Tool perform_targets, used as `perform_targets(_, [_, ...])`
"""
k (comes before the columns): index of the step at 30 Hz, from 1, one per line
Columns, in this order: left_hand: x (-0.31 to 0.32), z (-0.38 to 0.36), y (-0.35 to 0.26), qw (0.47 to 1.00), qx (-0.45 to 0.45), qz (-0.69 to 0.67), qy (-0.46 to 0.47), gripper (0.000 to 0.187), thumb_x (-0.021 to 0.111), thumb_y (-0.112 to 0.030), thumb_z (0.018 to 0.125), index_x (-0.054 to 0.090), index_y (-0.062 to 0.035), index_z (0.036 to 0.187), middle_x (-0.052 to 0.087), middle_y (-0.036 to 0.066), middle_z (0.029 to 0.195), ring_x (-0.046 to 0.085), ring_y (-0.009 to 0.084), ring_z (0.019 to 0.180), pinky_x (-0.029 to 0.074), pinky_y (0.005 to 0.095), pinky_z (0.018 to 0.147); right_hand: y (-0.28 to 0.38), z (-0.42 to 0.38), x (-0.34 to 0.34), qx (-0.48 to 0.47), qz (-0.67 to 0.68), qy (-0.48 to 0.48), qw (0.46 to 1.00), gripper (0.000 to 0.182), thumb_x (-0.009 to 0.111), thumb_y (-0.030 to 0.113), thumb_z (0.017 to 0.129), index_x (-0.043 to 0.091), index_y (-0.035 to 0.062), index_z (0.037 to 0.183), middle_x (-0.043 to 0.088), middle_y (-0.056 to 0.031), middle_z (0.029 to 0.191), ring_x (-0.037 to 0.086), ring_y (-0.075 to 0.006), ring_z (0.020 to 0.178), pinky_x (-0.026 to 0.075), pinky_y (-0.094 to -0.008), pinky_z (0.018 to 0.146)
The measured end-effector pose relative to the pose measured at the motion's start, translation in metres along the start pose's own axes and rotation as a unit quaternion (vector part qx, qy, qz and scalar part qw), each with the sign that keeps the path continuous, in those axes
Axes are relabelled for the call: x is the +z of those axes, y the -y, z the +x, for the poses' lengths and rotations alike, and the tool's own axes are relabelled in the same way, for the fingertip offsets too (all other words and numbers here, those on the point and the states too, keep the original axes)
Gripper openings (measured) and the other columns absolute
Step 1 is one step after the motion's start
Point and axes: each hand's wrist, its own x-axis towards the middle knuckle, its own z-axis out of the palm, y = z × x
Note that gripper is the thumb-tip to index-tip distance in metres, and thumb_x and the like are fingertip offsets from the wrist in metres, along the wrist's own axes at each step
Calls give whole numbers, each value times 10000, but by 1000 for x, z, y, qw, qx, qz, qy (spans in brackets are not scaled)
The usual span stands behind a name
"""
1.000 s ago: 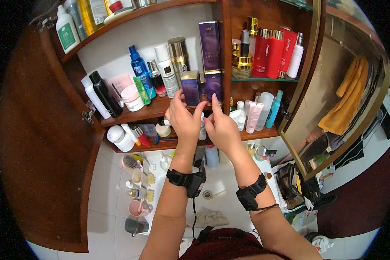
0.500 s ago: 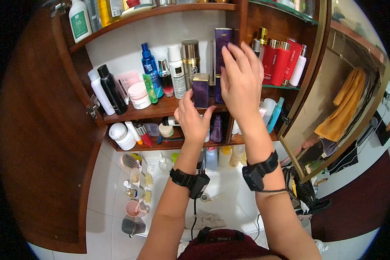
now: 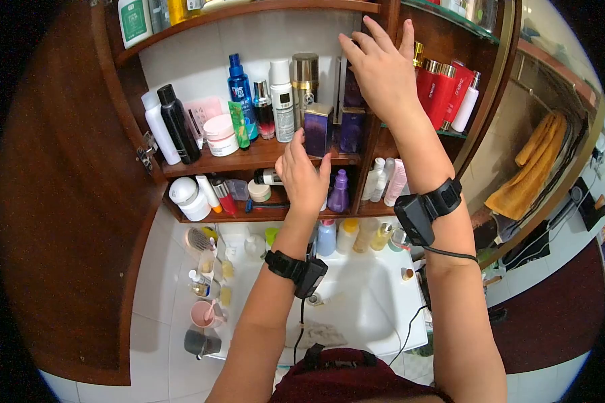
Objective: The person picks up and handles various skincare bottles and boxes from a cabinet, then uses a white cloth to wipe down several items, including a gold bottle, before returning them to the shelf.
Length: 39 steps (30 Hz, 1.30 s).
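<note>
My left hand (image 3: pixel 302 176) is at the edge of the middle shelf, thumb apart from the fingers. Its fingertips are right at a dark purple box (image 3: pixel 318 133) with a gold top. Higher up, my right hand (image 3: pixel 388 72) spreads its fingers in front of the cabinet's upright divider, with nothing in them. Partly hidden behind it stands a tall dark purple box (image 3: pixel 353 91), with another purple box (image 3: pixel 351 131) below it. Left of these are a gold-capped bottle (image 3: pixel 305 74), a white bottle (image 3: pixel 282 101) and a blue spray bottle (image 3: pixel 240 91).
Red bottles (image 3: pixel 439 97) stand on the right-hand glass shelf. The lower shelf holds a white jar (image 3: pixel 190 199) and a purple bottle (image 3: pixel 339 191). Below is a white sink (image 3: pixel 363 295). Cabinet doors stand open at both sides, the right one mirrored (image 3: pixel 511 154).
My right hand has moved up and to the right, away from the tall purple box, and its fingers have spread. The left hand stays near the small purple box. The view has shifted slightly.
</note>
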Motion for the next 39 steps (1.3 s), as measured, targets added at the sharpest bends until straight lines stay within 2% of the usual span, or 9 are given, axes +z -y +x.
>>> perform_targets(11, [-9,-1,-14,1000,0,-14,18,773,728,-249,769,325,-11,1384,455,219,1274,431,370,1196,287,483,1027,-7,-2,-12,18,60,-34,997,501,748,175,697,562,165,1162,603,-11,1110,518,-200,1159,172,-624,1085])
perform_targets(18, [-23,-5,-31,997,25,-54,-40,713,712,-251,812,344,9,1365,454,210,1301,457,320,1190,351,431,1008,-6,-15,-59,56,210,-52,975,543,766,189,672,559,155,1172,613,-64,1069,554,-243,1056,316,-492,984])
perform_targets(20, [-24,-13,-39,955,-53,-292,9,671,705,-243,835,355,2,1352,474,177,1296,484,286,1164,384,405,982,1,-33,-74,101,280,-80,951,527,766,213,681,569,146,1166,613,-73,1055,558,-254,1023,350,-439,926])
perform_targets(24, [-25,-27,-42,751,-169,-633,82,522,642,-234,906,392,-15,1309,512,121,1269,544,210,1084,438,328,928,33,-84,-88,263,481,-4,836,493,797,265,683,604,52,1084,629,-105,991,592,-285,911,443,-370,808])
perform_targets(27, [-43,-28,-48,722,-226,-652,61,411,491,-294,983,383,-56,1299,539,115,1232,573,218,1074,486,380,897,48,-116,-89,294,519,80,798,438,769,249,738,608,27,1079,635,-132,1021,606,-305,904,474,-374,808])
perform_targets(30, [-48,-32,-40,710,-263,-652,35,323,411,-287,1012,386,-94,1270,543,104,1216,581,223,1068,522,407,834,46,-124,-75,288,519,53,803,354,685,205,825,601,18,1114,628,-151,1076,607,-315,952,474,-374,836])
perform_targets(31, [-48,-34,-36,710,-272,-649,30,316,412,-281,1012,386,-95,1267,540,100,1216,581,220,1066,524,403,825,42,-121,-69,228,448,49,863,322,600,154,882,573,11,1169,589,-178,1179,622,-323,965,497,-373,813])
perform_targets(35, [-48,-37,-35,721,-290,-629,20,323,431,-288,1006,379,-111,1272,524,85,1222,585,208,1039,520,390,819,50,-103,-55,130,304,116,937,421,574,101,861,488,11,1263,512,-188,1305,669,-306,861,549,-368,684])
perform_targets(39, [-48,-38,-33,734,-290,-614,10,323,440,-297,1003,384,-113,1262,533,83,1207,588,205,1023,512,391,840,58,-90,-42,158,178,277,931,468,587,89,829,475,37,1281,485,-162,1344,669,-280,836,546,-356,658])
